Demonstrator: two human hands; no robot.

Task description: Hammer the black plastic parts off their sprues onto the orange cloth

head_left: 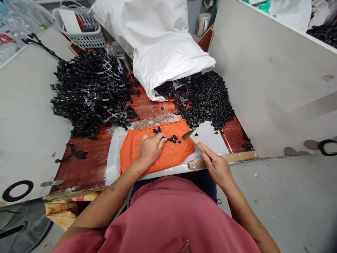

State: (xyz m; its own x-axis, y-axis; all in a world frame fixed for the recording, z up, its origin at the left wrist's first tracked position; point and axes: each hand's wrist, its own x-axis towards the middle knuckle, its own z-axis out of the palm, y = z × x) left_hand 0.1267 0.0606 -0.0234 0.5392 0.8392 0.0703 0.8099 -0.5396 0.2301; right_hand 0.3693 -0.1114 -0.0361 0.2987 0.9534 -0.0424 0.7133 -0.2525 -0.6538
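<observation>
Left hand: I am pinching a black piece over the orange cloth, seemingly to steady it. Right hand: I am closing my fingers round the hammer handle, likely for control.

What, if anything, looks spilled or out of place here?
The white sack slumps forward, its open mouth by a loose heap of small black parts, which looks spilled, though perhaps on purpose. At the left, a few black pieces lie apart from the big pile.
</observation>
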